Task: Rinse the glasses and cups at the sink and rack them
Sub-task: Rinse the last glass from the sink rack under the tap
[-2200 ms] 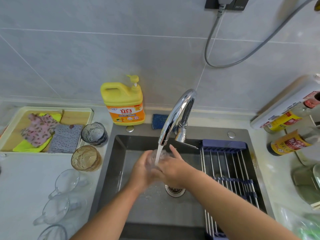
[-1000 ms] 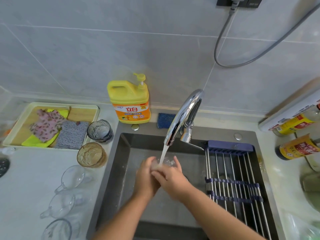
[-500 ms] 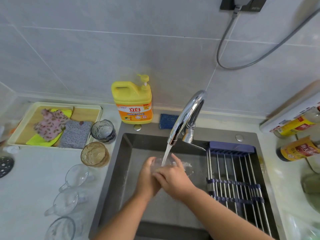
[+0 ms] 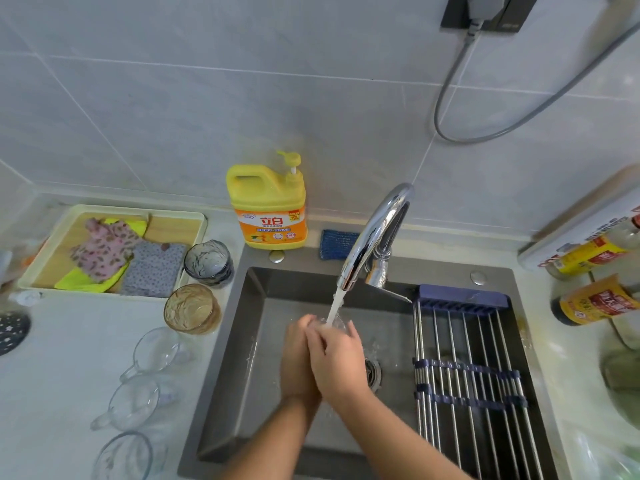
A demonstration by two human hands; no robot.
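The back wall [image 4: 242, 98] is faced with large pale grey tiles with thin light grout lines, and at the far left the tiling turns a corner. High on the right a black socket plate [image 4: 519, 15] sits on the tiles, and a grey cable [image 4: 435, 116] hangs from it in a loop and runs off to the upper right. Below, a pale, faintly veined stone countertop [image 4: 62, 358] runs along the wall on both sides of a dark grey sink [image 4: 249, 358] set into it, all under soft, even light that leaves a mild sheen on the tiles.
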